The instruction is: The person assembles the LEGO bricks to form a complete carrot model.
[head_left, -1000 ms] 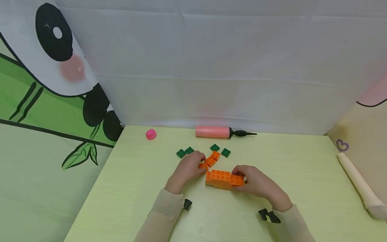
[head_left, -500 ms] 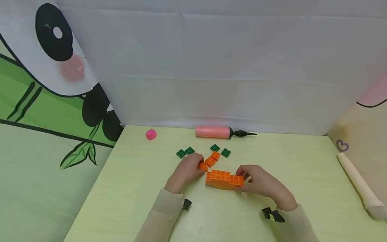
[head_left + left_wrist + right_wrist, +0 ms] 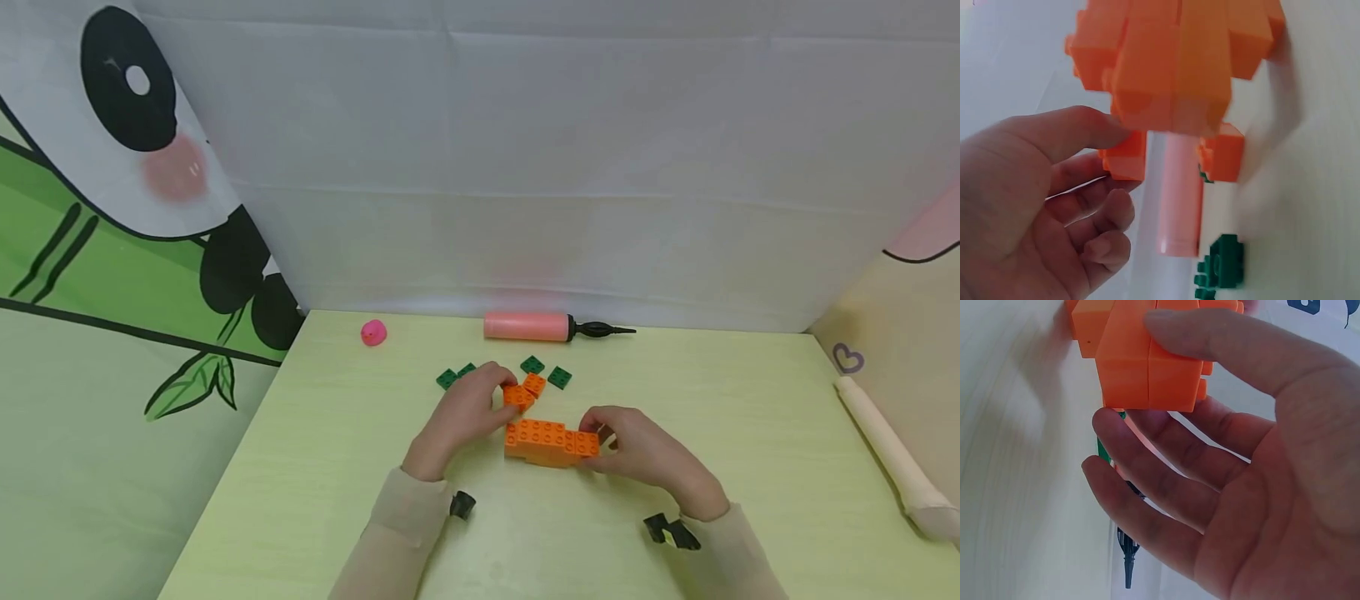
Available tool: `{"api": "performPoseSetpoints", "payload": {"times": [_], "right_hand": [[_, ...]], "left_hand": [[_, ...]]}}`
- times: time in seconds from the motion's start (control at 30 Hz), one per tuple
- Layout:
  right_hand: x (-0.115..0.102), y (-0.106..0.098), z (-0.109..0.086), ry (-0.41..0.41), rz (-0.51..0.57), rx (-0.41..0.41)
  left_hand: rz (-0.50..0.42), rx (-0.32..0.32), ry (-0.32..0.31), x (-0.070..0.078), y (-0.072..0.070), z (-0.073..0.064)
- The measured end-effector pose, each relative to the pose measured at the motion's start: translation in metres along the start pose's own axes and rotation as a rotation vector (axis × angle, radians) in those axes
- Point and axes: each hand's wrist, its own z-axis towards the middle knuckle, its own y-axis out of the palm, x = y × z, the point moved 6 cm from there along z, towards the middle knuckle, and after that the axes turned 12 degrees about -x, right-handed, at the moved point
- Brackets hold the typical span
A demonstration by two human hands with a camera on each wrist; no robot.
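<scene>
My left hand (image 3: 467, 410) pinches a small orange toy brick (image 3: 1126, 157) between thumb and fingers, just behind the left end of a larger block of joined orange bricks (image 3: 546, 442). In the left wrist view the pinched brick is raised off the tabletop. My right hand (image 3: 647, 450) grips the right end of the joined block, with the thumb (image 3: 1175, 331) on its near side and fingers behind. Another loose orange brick (image 3: 535, 382) lies beyond the pinched one. Several green bricks (image 3: 559, 377) lie farther back, one partly covered by my left hand.
A pink hand pump (image 3: 527, 327) with a black nozzle lies along the table's back edge. Left of it sits a small pink round thing (image 3: 373, 332). A long pale stick (image 3: 888, 454) with a thicker end lies at the right edge. Printed cloth walls surround the table (image 3: 300, 500).
My left hand has taken up an orange brick and moved it slightly up and right. My right hand shifted its grip on the block's end, and the block moved a little left.
</scene>
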Motion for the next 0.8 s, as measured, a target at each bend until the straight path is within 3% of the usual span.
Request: {"api": "performPoseSetpoints", "payload": {"times": [0.17, 0.37, 0.53, 0.8], "right_hand": [[-0.002, 0.002, 0.002, -0.012, 0.015, 0.015], [-0.002, 0.004, 0.005, -0.041, 0.068, 0.016], [0.000, 0.006, 0.008, -0.066, 0.081, 0.024], [0.001, 0.008, 0.009, -0.055, 0.092, 0.035]], "left_hand": [[-0.016, 0.075, 0.074, 0.020, -0.007, -0.003], [-0.052, 0.142, 0.243, 0.047, -0.007, -0.005], [-0.036, 0.088, 0.328, 0.064, 0.006, -0.003], [0.040, 0.007, 0.341, 0.076, 0.019, -0.001]]}}
